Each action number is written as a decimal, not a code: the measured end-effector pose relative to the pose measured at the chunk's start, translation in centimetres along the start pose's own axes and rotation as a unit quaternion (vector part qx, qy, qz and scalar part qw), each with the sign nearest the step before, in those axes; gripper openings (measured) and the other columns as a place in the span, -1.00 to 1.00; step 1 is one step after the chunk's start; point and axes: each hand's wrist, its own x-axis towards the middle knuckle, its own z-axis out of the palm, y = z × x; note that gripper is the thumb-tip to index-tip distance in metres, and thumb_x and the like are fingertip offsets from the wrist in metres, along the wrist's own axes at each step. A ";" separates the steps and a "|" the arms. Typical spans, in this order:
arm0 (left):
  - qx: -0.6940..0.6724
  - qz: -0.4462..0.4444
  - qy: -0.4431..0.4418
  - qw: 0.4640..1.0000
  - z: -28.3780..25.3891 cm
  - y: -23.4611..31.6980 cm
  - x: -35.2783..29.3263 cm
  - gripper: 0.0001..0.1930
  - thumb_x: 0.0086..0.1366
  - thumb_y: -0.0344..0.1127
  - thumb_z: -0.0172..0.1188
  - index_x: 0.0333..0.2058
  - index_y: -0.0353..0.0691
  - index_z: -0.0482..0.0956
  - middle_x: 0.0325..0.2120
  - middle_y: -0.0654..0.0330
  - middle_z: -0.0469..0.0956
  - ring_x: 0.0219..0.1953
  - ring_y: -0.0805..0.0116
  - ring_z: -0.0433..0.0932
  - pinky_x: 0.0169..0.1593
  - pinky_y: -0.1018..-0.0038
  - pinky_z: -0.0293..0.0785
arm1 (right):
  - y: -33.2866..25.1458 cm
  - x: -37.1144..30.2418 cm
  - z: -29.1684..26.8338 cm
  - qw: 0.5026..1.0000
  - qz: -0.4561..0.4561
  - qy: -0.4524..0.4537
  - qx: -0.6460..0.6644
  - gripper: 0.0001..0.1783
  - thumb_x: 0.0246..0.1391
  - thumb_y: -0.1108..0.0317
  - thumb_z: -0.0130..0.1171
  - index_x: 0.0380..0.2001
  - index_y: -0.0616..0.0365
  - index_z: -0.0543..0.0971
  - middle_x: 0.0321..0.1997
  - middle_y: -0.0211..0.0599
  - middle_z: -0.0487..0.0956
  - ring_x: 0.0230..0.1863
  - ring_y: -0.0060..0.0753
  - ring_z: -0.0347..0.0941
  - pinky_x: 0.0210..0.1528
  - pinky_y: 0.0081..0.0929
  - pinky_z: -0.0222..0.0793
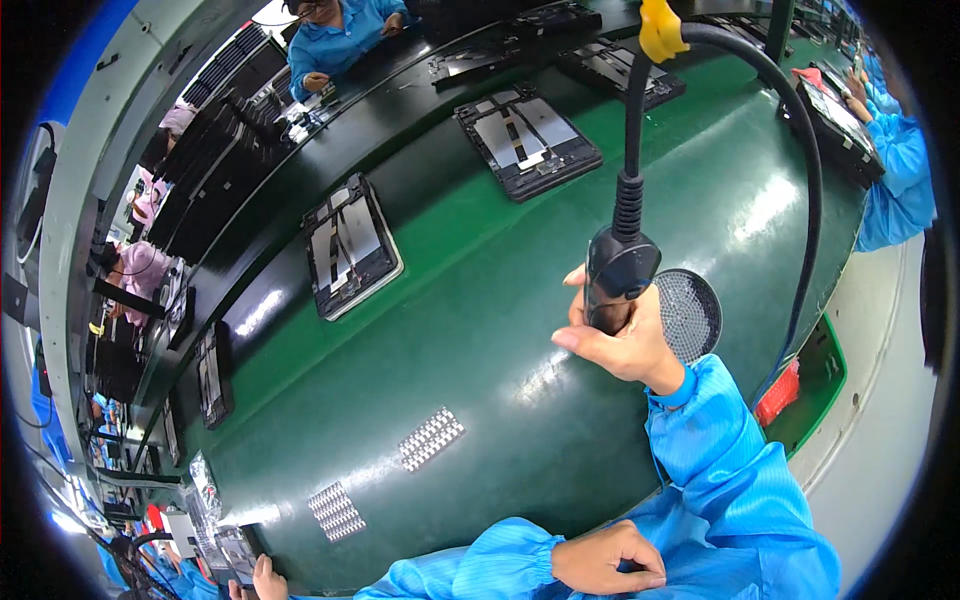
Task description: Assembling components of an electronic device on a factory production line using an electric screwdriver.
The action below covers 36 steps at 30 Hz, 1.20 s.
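My right hand [635, 340] is closed around a black corded electric screwdriver [618, 280], held up over the green bench. Its ribbed cable sleeve points upward, and its tip is hidden from view. Just behind this hand lies a round dark dish [690, 314] with a grey, studded-looking inside. My left hand [608, 558] rests low by my body, its fingers curled in with nothing visible in them. On the bench left of my hands are two small sheets of pale pieces in rows, a nearer one [338, 512] and a farther one [433, 439].
Opened tablet-like devices [350, 246] [525, 142] lie along the bench's far side. A thick black cable [812, 180] loops down at the right. A green bin [822, 385] with red material stands below the right edge. Co-workers in blue sit opposite [345, 45], at right [890, 180] and lower left.
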 end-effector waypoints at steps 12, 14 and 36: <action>-0.011 -0.008 0.007 1.000 0.2 -0.4 1.9 -0.87 0.17 -0.40 0.18 -0.35 -0.34 0.61 -0.45 0.09 0.62 -0.45 0.39 0.57 -0.37 0.49 0.46 | 0.4 0.2 -2.4 0.997 0.029 -0.036 0.067 -0.26 -0.06 -0.08 0.23 -0.06 0.34 0.28 -0.60 -0.23 0.44 -0.63 -0.47 0.39 -0.55 -0.54 0.37; -0.013 -0.013 0.004 1.000 0.2 -0.6 2.2 -0.86 0.17 -0.40 0.18 -0.33 -0.33 0.61 -0.45 0.08 0.63 -0.45 0.39 0.57 -0.36 0.49 0.46 | 0.6 0.4 -2.5 0.997 0.019 -0.034 0.069 -0.27 -0.06 -0.08 0.23 -0.05 0.34 0.28 -0.60 -0.22 0.44 -0.63 -0.47 0.39 -0.55 -0.54 0.37; 0.140 0.058 -0.007 0.988 1.0 -7.2 7.1 -0.83 0.17 -0.40 0.06 -0.33 -0.35 0.57 -0.36 -0.02 0.55 -0.27 0.02 0.47 -0.18 0.28 0.37 | 0.0 1.8 -5.0 1.000 0.024 0.012 0.009 -0.63 -0.12 0.54 0.34 -0.22 0.25 0.43 -0.68 -0.45 0.47 -0.67 -0.70 0.36 -0.61 -0.70 0.24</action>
